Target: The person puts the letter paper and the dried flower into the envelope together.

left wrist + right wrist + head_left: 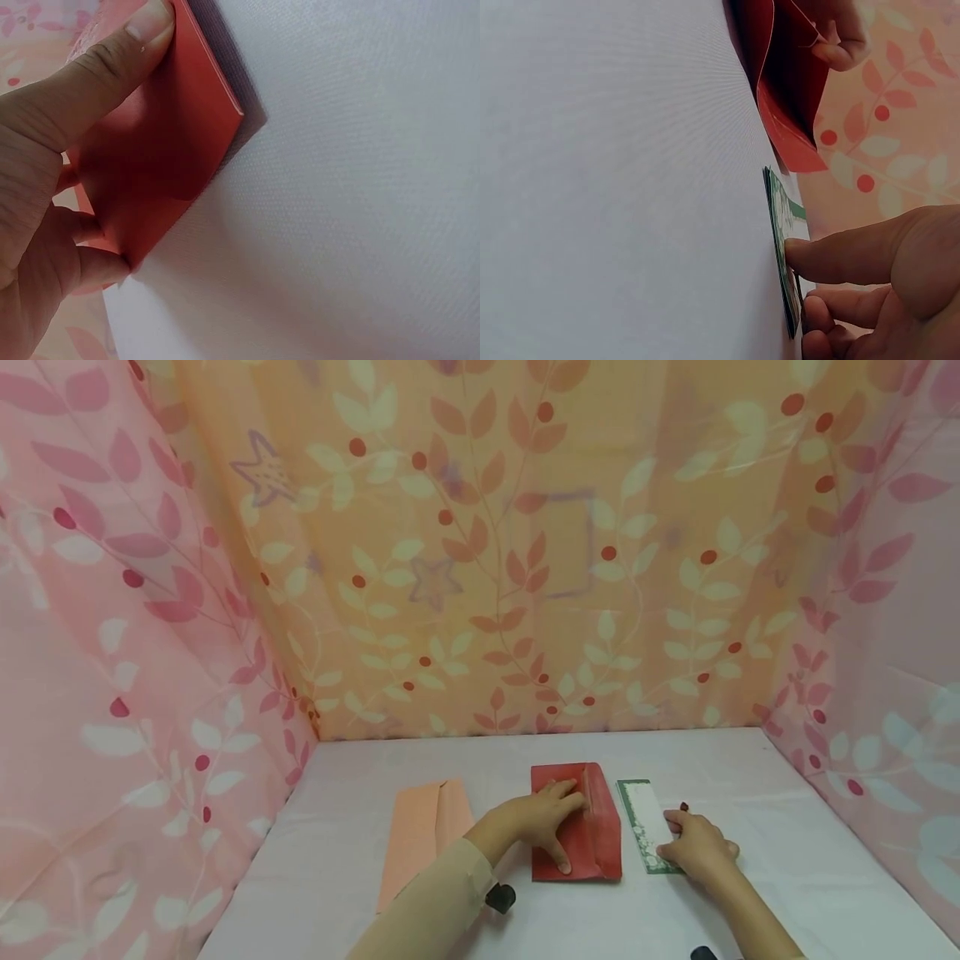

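A red envelope (pixel 566 843) lies on the white table, its flap side to the right. My left hand (pixel 543 818) spans it, thumb and fingers spread apart and gripping it at opposite sides. Its mouth gapes in the right wrist view, with left fingertips (pixel 840 52) at the upper edge. To the right is a white card (pixel 643 814) with a green floral border. My right hand (pixel 701 847) pinches its right edge; the right wrist view shows the thumb (pixel 832 251) on the card and fingers curled behind. A small dark red thing (pixel 684 807) shows beside the right fingers.
A peach envelope (pixel 412 827) lies to the left, partly behind the left sleeve (pixel 442 893). Patterned cloth (pixel 480 568) hangs behind and along both sides of the white table (pixel 360 764). A black wrist device (pixel 501 897) sits beneath the left forearm.
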{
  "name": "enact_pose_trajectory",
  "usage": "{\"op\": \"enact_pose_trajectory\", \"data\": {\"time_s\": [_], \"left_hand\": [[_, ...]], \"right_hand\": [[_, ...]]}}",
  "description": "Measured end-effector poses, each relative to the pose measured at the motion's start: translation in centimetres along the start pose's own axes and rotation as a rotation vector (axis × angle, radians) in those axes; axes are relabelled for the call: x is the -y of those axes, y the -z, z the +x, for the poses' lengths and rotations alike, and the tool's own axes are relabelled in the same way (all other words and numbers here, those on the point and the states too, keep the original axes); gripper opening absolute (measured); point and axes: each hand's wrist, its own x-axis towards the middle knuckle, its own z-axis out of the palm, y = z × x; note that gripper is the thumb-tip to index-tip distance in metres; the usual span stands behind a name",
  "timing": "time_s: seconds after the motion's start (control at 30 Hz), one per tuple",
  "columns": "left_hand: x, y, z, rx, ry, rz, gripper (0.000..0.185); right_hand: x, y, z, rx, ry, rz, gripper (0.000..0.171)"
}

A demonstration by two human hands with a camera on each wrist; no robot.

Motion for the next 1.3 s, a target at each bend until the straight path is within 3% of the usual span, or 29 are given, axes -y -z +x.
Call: {"op": "enact_pose_trajectory", "data": {"time_s": [0.77,1.03,1.3], "left_hand": [[0.0,0.3,-0.3,-0.011,-0.009,-0.006,0.09],[-0.2,0.3,-0.4,-0.005,-0.002,-0.014,0.09],[0.1,0.2,-0.1,-0.001,-0.003,-0.008,0.09]], "right_hand": [[-0.3,-0.1,0.0,-0.04,0.006,0.131,0.066],[-0.6,0.3,0.1,-0.018,0.003,0.106,0.066],[-0.6,0.9,-0.4,-0.013,0.028,0.085,0.034]]}}
